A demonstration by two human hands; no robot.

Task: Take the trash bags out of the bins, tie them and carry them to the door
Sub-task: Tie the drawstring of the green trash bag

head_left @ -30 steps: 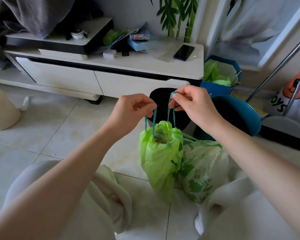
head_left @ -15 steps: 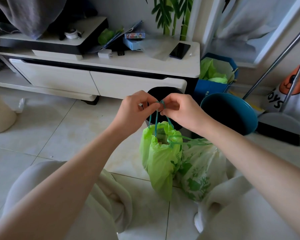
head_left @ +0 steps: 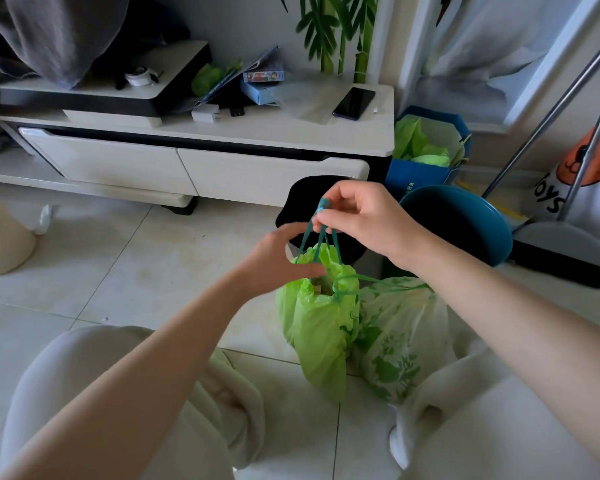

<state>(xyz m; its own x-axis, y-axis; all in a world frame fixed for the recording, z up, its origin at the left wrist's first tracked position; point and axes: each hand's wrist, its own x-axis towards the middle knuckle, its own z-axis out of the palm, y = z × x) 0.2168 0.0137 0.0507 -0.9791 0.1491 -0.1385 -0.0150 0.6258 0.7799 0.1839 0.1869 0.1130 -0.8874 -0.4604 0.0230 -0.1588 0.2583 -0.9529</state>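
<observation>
The right hand [head_left: 368,223] is raised above the green trash bag [head_left: 321,320], its wrist bent down and its arm reaching in from the lower right. The teal drawstring [head_left: 321,230] is pinched between its thumb and fingertips, with a small loop of string showing just above the pinch. From there the strings run down, spread apart, to the gathered mouth of the bag, which is partly drawn in but not closed.

The left hand [head_left: 281,261] is held lower, at the left side of the bag's mouth, palm turned toward the bag and fingers loosely curled. One strand of the string passes beside its fingers; whether that strand is gripped cannot be told.

The green bag hangs from the string with its bottom at the tiled floor [head_left: 125,271], between the person's knees. A second, paler bag [head_left: 395,341] printed with green leaves leans against its right side. Behind the hands, a black bin [head_left: 298,209] and a blue bin [head_left: 465,223] stand on the floor in front of a white cabinet [head_left: 194,168].
</observation>
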